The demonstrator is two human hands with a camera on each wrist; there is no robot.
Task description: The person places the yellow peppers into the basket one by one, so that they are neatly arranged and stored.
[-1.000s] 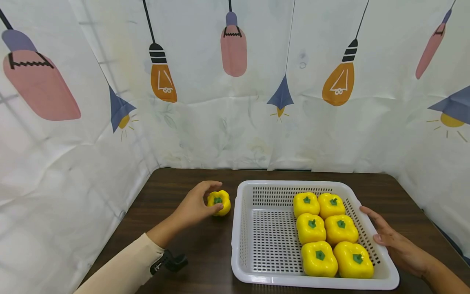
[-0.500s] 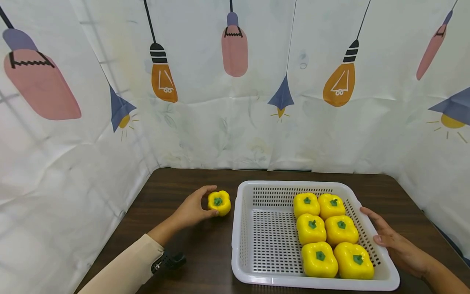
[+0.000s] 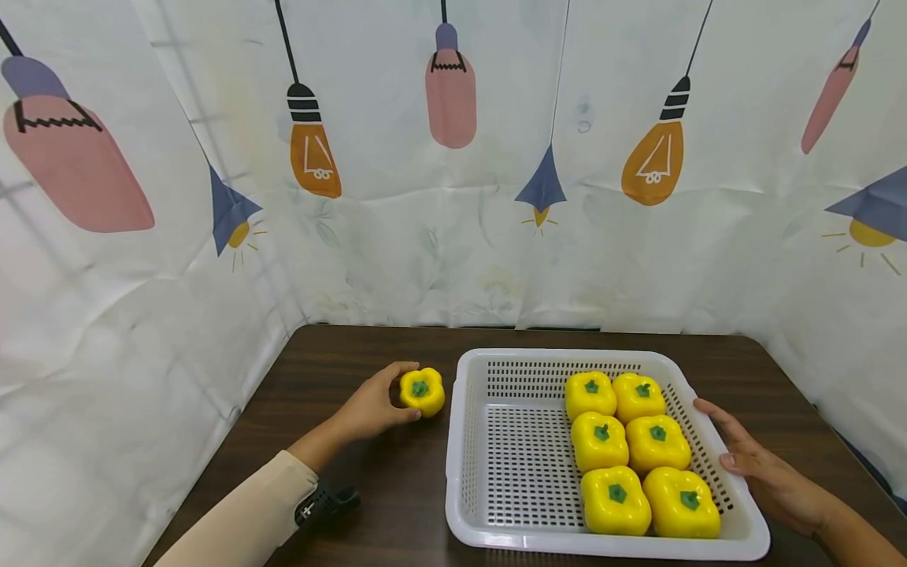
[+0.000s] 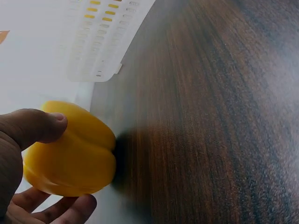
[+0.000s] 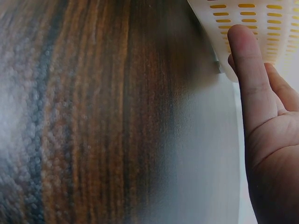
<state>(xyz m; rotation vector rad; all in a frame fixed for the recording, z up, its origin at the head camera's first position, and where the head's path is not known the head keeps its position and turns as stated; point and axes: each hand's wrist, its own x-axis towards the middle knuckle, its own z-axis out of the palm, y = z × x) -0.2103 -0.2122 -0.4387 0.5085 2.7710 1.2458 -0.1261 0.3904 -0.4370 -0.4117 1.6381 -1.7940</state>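
Note:
My left hand [image 3: 372,403] holds a yellow bell pepper [image 3: 422,392] with a green stem, left of the white basket [image 3: 459,441]. The left wrist view shows the thumb on one side of this pepper [image 4: 79,154] and fingertips curled at the opposite side. Its base is close to the dark tabletop. At the basket's right wall is my right hand [image 3: 768,472], its straight fingers touching the outside near the rim. In the right wrist view the fingers [image 5: 250,70] lie extended along the slotted basket wall [image 5: 219,9].
Several yellow bell peppers [image 3: 601,441] stand in two columns in the basket's right half, stems up. The slotted floor [image 3: 531,465] shows in its left half. Around it lies the dark wood tabletop [image 3: 397,504], with a printed curtain [image 3: 425,260] behind.
The left hand's thumb and fingers have drawn back slightly to the left from over the pepper and sit at its side. The pepper, basket and right hand stay in nearly the same place.

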